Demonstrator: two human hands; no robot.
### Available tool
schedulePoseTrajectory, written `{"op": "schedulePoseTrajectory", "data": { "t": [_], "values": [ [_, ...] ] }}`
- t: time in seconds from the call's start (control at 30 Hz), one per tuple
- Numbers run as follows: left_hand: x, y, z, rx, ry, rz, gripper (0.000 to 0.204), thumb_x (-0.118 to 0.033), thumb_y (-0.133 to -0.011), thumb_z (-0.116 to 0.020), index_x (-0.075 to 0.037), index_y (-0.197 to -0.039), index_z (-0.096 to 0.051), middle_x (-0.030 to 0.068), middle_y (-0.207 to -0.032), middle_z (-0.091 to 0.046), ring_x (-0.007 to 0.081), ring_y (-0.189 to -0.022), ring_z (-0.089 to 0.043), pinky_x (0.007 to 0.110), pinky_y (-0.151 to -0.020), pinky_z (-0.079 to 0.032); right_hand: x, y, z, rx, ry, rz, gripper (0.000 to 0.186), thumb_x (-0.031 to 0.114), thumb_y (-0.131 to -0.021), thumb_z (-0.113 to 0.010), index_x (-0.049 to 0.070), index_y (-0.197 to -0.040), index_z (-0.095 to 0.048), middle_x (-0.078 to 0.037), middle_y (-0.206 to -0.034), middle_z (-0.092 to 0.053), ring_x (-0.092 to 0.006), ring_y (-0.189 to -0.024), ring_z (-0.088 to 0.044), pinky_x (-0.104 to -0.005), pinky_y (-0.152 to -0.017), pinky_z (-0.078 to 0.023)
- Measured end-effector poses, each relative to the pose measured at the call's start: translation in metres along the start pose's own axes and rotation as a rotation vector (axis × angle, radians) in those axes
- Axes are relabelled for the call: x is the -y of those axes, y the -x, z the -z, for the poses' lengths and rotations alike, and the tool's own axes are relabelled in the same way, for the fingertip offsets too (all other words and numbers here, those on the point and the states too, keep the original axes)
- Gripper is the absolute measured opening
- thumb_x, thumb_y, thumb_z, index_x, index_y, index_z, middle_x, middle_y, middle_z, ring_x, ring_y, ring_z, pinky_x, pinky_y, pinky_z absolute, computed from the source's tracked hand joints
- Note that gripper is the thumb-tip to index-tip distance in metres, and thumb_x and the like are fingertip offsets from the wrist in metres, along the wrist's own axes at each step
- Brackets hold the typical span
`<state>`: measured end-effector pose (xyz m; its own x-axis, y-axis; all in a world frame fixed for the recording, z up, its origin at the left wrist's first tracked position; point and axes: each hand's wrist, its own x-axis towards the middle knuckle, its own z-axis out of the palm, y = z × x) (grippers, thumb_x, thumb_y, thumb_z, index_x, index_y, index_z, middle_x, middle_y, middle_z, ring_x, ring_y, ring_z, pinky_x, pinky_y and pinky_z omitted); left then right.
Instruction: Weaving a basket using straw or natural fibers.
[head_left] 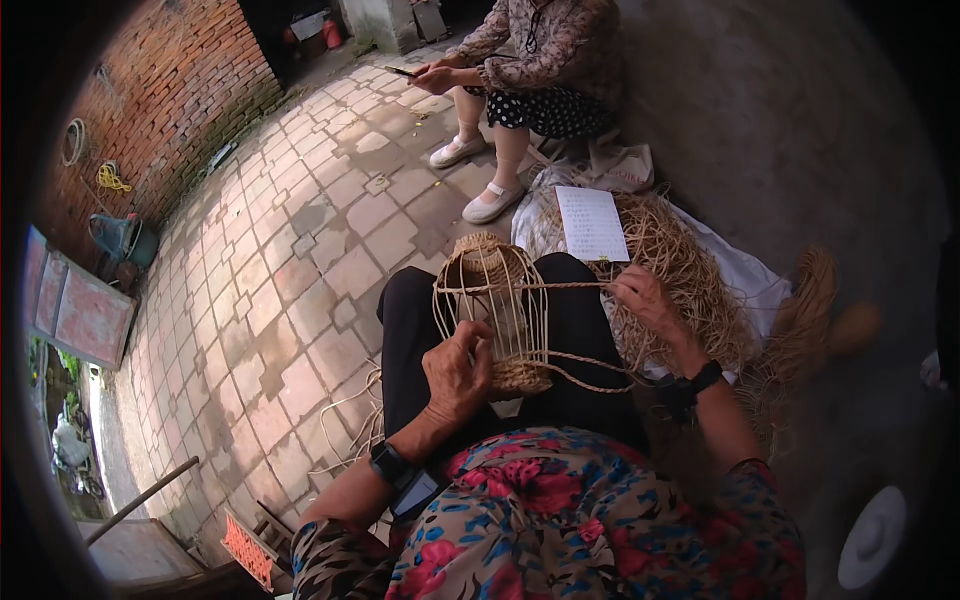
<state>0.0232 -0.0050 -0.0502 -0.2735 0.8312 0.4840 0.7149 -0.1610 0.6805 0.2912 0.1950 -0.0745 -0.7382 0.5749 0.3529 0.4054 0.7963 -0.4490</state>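
Note:
A half-woven cylindrical frame (505, 305) of pale vertical strands, with braided straw bands at its far and near ends, lies across the person's dark-clad lap. My left hand (458, 370) is closed on the frame's near left side, fingers curled at the strands; the fingertips are partly hidden. My right hand (645, 300), right of the frame, pinches a twisted cord (575, 285) stretched across from the frame's upper part. Another length of cord loops out from the lower band toward the right. Beyond my right hand lies a tangled heap of straw strands (690, 280) on white sacking.
A co-worker (530, 50) sits ahead, both hands on a phone-like object. A written sheet (590, 222) lies on the straw. Left are a brick wall (180, 90), coiled yellow rope (112, 178), a bucket (140, 245) and leaning panels (85, 305). A white disc (870, 530) lies lower right.

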Motion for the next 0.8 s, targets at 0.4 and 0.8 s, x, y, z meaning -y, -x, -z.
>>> {"op": "schedulePoseTrajectory", "data": {
  "t": [0.4, 0.8],
  "values": [
    [0.003, 0.000, 0.000, 0.058, 0.024, -0.020, 0.009, 0.000, -0.082, -0.055, -0.007, -0.088, -0.054, 0.0105, -0.065, -0.055, 0.0270, -0.057, -0.059, 0.034, -0.055, -0.046, 0.072, -0.062, -0.039, 0.013, 0.055, 0.021, 0.030, 0.035, -0.089, -0.059, 0.006, -0.093, -0.062, -0.010, -0.092, -0.056, -0.0280, -0.092, -0.053, -0.0411, -0.083, -0.038],
    [0.009, 0.003, 0.002, 0.052, 0.092, 0.073, 0.009, 0.000, -0.082, -0.055, -0.008, -0.088, -0.054, 0.0117, -0.066, -0.055, 0.0277, -0.058, -0.059, 0.034, -0.056, -0.046, -0.097, 0.072, 0.077, 0.035, 0.572, -1.013, 0.034, 0.036, -0.086, -0.060, 0.009, -0.108, -0.063, -0.015, -0.110, -0.060, -0.0320, -0.099, -0.056, -0.0534, -0.084, -0.040]
  ]
}}
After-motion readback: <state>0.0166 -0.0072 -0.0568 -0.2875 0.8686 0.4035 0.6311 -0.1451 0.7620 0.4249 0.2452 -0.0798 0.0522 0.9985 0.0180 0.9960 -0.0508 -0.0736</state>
